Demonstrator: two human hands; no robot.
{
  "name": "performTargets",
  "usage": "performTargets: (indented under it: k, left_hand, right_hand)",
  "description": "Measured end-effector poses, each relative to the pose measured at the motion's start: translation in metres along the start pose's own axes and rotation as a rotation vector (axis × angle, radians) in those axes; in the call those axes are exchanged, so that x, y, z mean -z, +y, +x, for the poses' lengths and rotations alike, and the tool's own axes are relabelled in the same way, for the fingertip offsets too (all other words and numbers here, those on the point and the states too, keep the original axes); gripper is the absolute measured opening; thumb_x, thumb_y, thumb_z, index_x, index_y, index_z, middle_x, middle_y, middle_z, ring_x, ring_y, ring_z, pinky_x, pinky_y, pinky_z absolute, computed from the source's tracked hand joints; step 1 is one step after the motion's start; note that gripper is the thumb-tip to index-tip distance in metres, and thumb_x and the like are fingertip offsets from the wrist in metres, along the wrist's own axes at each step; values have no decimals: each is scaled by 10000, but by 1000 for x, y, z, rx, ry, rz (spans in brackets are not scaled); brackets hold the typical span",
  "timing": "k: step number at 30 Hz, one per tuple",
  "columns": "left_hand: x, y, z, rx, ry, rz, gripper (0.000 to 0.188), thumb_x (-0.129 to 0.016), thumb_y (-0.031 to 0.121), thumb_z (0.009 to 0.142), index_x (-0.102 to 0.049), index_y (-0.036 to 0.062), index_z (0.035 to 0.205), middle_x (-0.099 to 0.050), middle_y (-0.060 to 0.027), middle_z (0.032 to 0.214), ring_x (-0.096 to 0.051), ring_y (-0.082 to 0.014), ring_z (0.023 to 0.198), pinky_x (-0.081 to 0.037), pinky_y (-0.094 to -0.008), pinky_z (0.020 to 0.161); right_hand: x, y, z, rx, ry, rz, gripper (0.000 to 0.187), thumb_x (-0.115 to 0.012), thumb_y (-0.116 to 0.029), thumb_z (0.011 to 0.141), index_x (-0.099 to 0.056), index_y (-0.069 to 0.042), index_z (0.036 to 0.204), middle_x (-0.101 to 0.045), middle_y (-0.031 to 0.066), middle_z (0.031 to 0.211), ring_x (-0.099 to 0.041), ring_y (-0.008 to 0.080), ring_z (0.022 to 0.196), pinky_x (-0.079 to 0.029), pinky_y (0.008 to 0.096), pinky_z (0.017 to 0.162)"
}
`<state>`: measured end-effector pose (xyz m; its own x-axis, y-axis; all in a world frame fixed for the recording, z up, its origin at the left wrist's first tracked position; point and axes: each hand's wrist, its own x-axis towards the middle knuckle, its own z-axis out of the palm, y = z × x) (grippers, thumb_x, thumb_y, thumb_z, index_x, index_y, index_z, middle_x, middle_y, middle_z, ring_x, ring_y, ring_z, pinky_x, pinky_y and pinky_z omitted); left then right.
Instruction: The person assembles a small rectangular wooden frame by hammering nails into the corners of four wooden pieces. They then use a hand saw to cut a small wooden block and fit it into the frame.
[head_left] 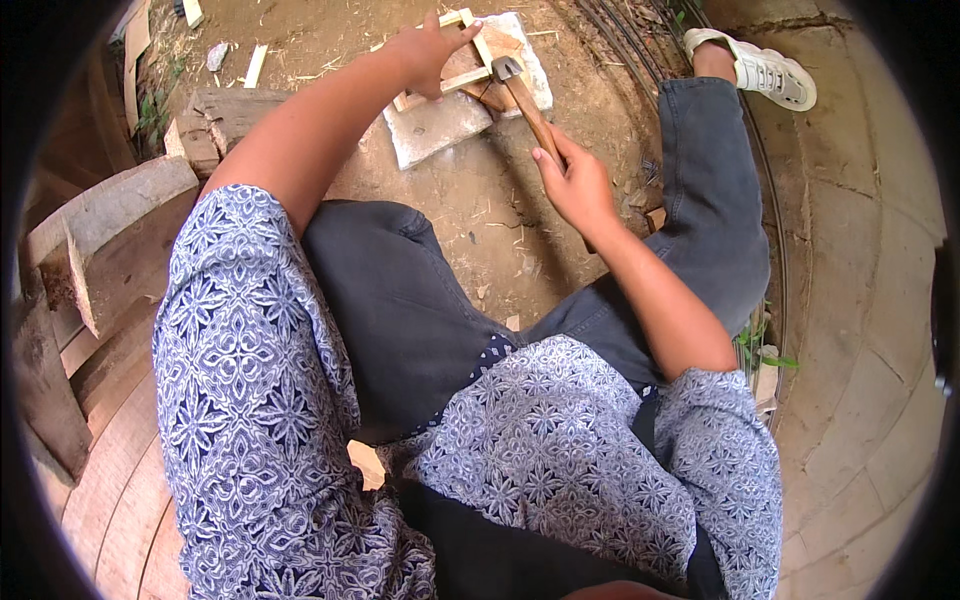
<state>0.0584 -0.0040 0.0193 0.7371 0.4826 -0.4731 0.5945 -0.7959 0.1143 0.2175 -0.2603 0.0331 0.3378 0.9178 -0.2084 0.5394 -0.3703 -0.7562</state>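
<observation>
A small frame of pale wooden strips (467, 79) lies over flat stone slabs (432, 130) on the ground ahead. My left hand (428, 55) holds it from the left, fingers spread across its strips; part of the frame is hidden beneath the hand. In my right hand (580, 186) is a hammer (530, 112), gripped low on its wooden handle with the fingers wrapped around it. The metal hammer head meets the frame's near right corner in this view; whether it touches the wood I cannot tell. No nail can be made out.
Wood offcuts (256, 66) and shavings lie scattered on the dirt ground. A thick timber block (235, 112) and stacked boards (130, 210) stand to the left. Dark cables (628, 38) run past my outstretched leg, beside a paved strip (850, 300) at right.
</observation>
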Motion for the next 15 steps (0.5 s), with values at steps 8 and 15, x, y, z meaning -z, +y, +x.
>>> performTargets:
  k: [8, 15]
  left_hand:
    - [-3, 11, 2, 113, -22, 71, 1282, -929, 297, 629, -77, 455, 1573, -308, -287, 1528, -545, -506, 1212, -529, -493, 980]
    - [-7, 6, 5, 99, 10, 87, 1365, -945, 254, 583, -25, 453, 1572, -376, -290, 1456, -567, -467, 1197, -540, -486, 954]
  right_hand:
    - [0, -5, 5, 26, 98, 134, 404, -650, -204, 958, -610, -68, 1337, -682, 72, 839, -528, 70, 720, -474, 267, 669]
    - [-1, -2, 17, -16, -6, 55, 365, -631, -199, 972, -619, -37, 1299, -596, 2, 757, -473, 54, 662, -410, 231, 593]
